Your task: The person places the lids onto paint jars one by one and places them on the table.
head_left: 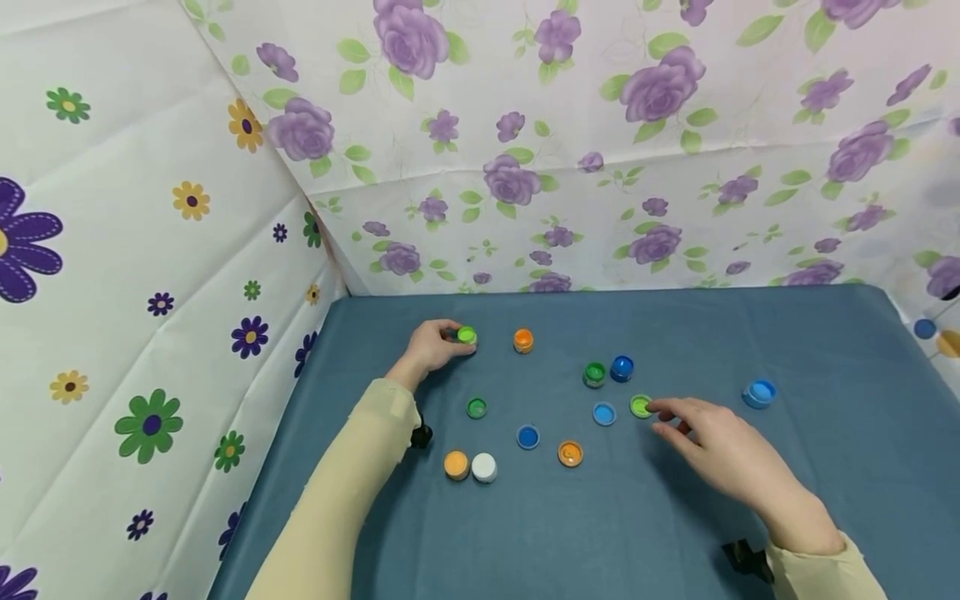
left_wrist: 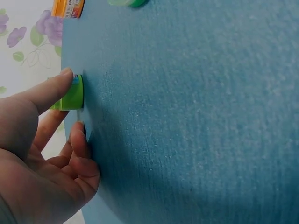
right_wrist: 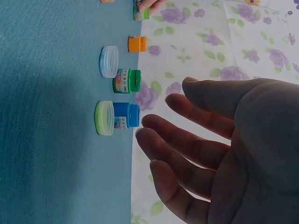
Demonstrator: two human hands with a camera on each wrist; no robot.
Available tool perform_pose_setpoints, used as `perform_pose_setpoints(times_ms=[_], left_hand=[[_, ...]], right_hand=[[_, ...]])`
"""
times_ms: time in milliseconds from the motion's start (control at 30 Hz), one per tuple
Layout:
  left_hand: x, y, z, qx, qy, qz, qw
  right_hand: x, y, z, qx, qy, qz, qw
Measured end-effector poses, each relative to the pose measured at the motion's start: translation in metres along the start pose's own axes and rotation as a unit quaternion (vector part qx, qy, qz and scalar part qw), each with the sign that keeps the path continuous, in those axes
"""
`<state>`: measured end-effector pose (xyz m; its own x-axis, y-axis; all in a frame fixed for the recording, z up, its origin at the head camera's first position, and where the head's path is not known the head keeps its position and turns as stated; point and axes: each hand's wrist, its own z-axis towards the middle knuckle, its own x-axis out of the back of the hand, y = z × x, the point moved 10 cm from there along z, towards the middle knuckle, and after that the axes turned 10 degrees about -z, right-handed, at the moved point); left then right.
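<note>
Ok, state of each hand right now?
Left hand: pinching the light green jar.
Right hand: open, holding nothing, near the light green lid.

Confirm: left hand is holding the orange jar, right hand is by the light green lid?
One error: the left hand holds the light green jar; the orange jar stands apart from it. The head view shows this. The right hand is by the light green lid, as you said.
</note>
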<state>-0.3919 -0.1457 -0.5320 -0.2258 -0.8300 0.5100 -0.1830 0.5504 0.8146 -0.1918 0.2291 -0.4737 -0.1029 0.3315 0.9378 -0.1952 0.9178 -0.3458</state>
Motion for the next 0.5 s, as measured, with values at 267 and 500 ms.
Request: perform_pose_setpoints(times_ms=[267,500], left_hand=[[0.013,0.001,-0.014,-0.011,0.028,-0.045,0.9985],[0.024,0.02,-0.045,-0.076,0.044,-0.167,0.9821]], right_hand=[[-0.002,0.005,0.003,-0.008,-0.015,0.018,0.9997],[-0.009,0.011,0.011,-0.025,-0.032,0.032,0.9987]])
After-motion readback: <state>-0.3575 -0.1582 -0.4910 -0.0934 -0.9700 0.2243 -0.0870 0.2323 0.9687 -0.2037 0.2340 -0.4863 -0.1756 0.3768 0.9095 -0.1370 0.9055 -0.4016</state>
